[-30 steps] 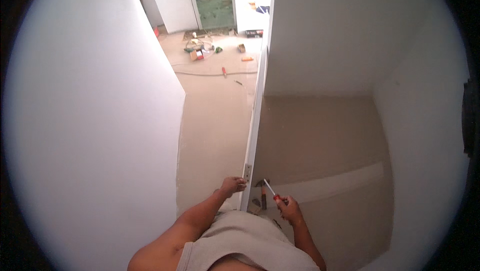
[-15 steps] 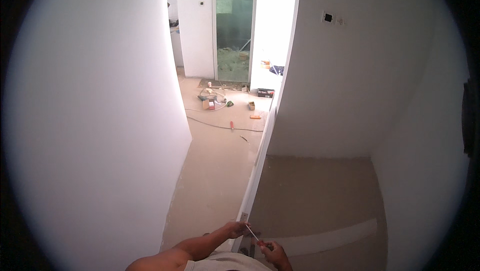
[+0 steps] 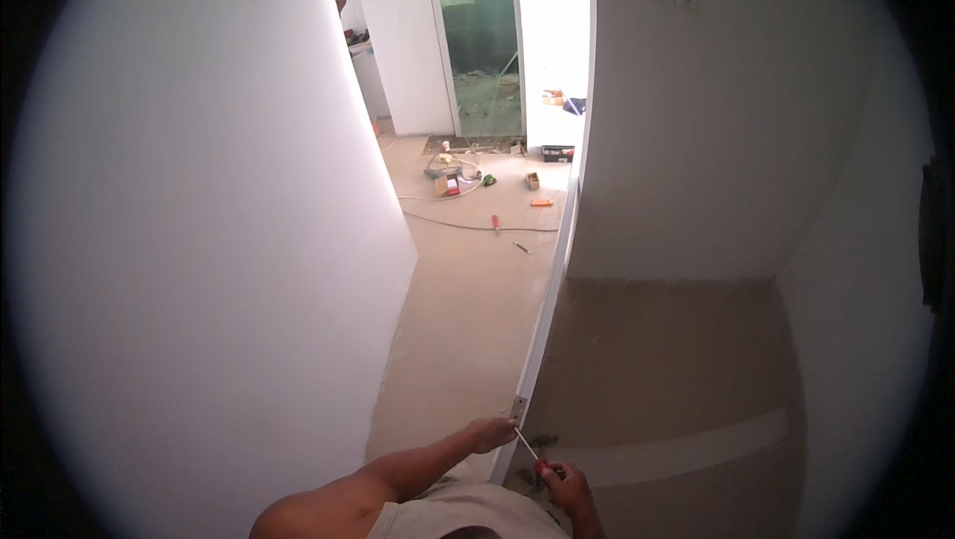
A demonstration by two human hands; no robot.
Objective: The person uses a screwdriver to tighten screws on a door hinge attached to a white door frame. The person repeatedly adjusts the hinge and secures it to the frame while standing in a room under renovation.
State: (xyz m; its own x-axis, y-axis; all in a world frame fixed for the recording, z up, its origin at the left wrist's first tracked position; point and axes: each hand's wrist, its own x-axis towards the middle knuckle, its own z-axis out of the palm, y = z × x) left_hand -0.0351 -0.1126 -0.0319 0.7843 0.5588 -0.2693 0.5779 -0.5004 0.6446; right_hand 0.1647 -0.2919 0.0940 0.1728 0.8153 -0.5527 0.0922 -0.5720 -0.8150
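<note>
Your right hand [image 3: 567, 487] gripped a red-handled screwdriver [image 3: 531, 450], slanting up to a white edge [image 3: 538, 350] near its metal plate [image 3: 518, 407]. Your outstretched left hand [image 3: 492, 435] hovered beside the tip, its hold impossible to tell.

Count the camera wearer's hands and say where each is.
2: the left hand is beside the small metal plate; the right hand holds the red-handled screwdriver.
</note>
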